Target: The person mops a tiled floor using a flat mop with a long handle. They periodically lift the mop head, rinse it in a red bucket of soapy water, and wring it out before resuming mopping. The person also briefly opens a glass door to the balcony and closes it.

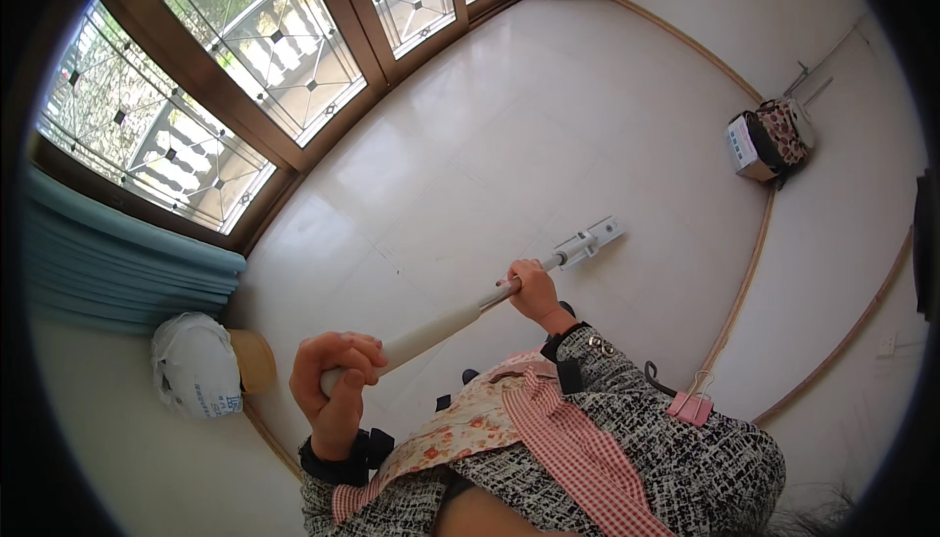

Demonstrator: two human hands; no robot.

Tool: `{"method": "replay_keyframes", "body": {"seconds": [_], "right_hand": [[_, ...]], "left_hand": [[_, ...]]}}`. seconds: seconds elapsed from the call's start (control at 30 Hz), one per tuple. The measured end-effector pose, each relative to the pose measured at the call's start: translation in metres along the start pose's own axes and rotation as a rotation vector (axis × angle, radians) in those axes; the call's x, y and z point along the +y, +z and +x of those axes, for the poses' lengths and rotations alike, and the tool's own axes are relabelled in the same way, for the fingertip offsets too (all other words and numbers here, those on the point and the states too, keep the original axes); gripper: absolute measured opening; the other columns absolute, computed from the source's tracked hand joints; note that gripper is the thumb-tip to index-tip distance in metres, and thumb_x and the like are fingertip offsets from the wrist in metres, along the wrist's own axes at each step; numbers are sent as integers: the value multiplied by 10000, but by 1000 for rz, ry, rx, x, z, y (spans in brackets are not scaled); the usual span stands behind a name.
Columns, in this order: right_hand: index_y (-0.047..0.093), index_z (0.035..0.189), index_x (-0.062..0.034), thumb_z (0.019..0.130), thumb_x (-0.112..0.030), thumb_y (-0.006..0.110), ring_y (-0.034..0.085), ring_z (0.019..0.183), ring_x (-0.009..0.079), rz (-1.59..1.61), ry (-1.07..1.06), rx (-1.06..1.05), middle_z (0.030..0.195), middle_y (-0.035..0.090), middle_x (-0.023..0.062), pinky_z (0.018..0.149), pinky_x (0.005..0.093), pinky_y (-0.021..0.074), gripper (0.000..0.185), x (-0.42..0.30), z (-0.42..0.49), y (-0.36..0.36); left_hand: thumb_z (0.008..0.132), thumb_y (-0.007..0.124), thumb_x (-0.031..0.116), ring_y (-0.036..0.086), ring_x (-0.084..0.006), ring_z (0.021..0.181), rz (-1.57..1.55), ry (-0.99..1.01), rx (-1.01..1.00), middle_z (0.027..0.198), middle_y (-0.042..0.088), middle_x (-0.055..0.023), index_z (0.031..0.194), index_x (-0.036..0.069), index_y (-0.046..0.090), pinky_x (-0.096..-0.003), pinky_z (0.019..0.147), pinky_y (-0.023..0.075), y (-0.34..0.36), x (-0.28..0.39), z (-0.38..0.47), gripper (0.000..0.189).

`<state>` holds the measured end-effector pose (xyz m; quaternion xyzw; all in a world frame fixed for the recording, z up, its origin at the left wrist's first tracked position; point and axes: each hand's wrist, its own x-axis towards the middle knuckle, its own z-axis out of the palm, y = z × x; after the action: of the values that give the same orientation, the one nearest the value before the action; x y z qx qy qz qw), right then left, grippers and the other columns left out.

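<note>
A long-handled floor mop (437, 339) slants from the lower left toward the middle of the floor. My left hand (334, 390) wraps around the top end of its thick pale grip. Farther down, my right hand (532, 291) is closed around the thin metal pole. The mop's pale plastic head (598, 236) lies low over the light tiled floor (470, 192), apparently resting on it. Its underside is hidden from this angle. A floral apron with red checked ties (565, 438) covers my front over a black-and-white tweed jacket (705, 456).
Glazed wooden doors (301, 159) line the upper left, with a blue curtain (132, 258) beside them. Against the left wall sit a white plastic bag (194, 368) and a tan container (252, 361). A patterned trolley bag (784, 133) and a box (749, 148) stand at the right wall.
</note>
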<state>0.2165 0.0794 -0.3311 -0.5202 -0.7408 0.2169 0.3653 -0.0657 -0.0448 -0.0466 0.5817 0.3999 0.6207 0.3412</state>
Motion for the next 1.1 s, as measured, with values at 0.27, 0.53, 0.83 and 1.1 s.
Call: {"method": "replay_keyframes", "body": {"seconds": [0.27, 0.53, 0.83, 1.1], "right_hand": [[559, 807, -98, 860, -186, 739, 594, 921, 302, -22, -85, -186, 829, 626, 53, 742, 450, 525, 208, 12, 127, 25], [571, 817, -83, 822, -26, 620, 615, 947, 304, 57, -25, -84, 846, 636, 74, 742, 444, 534, 76, 28, 184, 9], [578, 819, -64, 834, -39, 654, 602, 936, 341, 97, 278, 291, 864, 648, 92, 770, 449, 531, 81, -3, 159, -57], [586, 899, -62, 821, -105, 747, 587, 877, 332, 19, 491, 269, 826, 620, 102, 734, 440, 500, 184, -30, 63, -128]], "left_hand": [[1019, 611, 185, 646, -225, 714, 233, 274, -47, 680, 604, -49, 1070, 15, 552, -455, 791, 564, 35, -24, 34, 186], [1046, 489, 118, 581, -191, 689, 185, 312, -90, 669, 504, -45, 1107, 9, 529, -431, 794, 558, 71, -35, 121, 130], [1040, 542, 164, 504, -155, 471, -49, 408, -446, 535, 479, -24, 1113, -1, 526, -357, 542, 502, 107, 6, 253, 181], [964, 532, 49, 555, -154, 516, -448, 144, -621, 596, 564, -41, 1134, -2, 557, -334, 557, 512, 160, 8, 298, 179]]}}
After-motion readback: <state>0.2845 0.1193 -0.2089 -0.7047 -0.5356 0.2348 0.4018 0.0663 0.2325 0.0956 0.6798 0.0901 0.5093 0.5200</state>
